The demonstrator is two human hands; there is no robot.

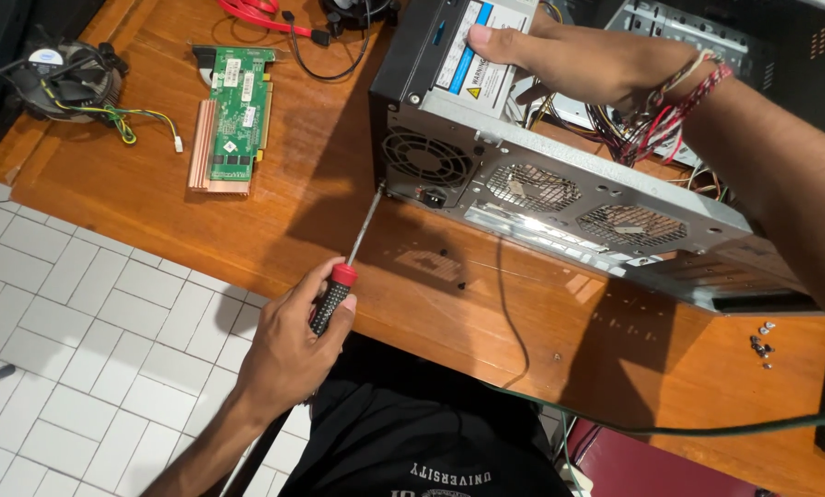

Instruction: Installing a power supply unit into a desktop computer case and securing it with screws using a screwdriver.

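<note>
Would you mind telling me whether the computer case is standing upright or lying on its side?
On its side: the computer case lies on the wooden table with its open interior and cables facing up.

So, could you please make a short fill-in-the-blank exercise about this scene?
1. The left hand holds a ____ with a red and black handle.
2. The right hand rests on the ____ inside the computer case.
3. The green expansion card lies on the ____ desk.

Missing words: screwdriver; power supply; wooden
</note>
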